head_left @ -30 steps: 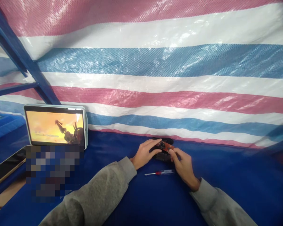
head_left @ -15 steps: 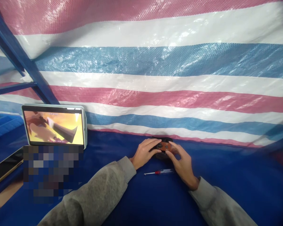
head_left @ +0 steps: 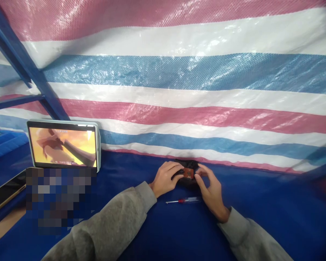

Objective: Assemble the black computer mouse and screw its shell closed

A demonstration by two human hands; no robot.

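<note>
A small orange-brown circuit board is held over a black object on the blue table. My left hand grips the board's left end between thumb and fingers. On the other side, my right hand has its thumb and fingers apart beside the board's right edge, with a gap between them and nothing visibly held. A screwdriver with a red and clear handle lies just in front of the black object, its metal tip pointing left.
On the left, a tablet stands upright, showing a cartoon. A phone lies at the left edge, near a blue tray. Behind the blue table hangs a striped sheet; a blue metal frame slants at upper left.
My right hand's fingers have come off the board's right end and spread slightly. The board has shifted a little left and down within my left hand's grip.
</note>
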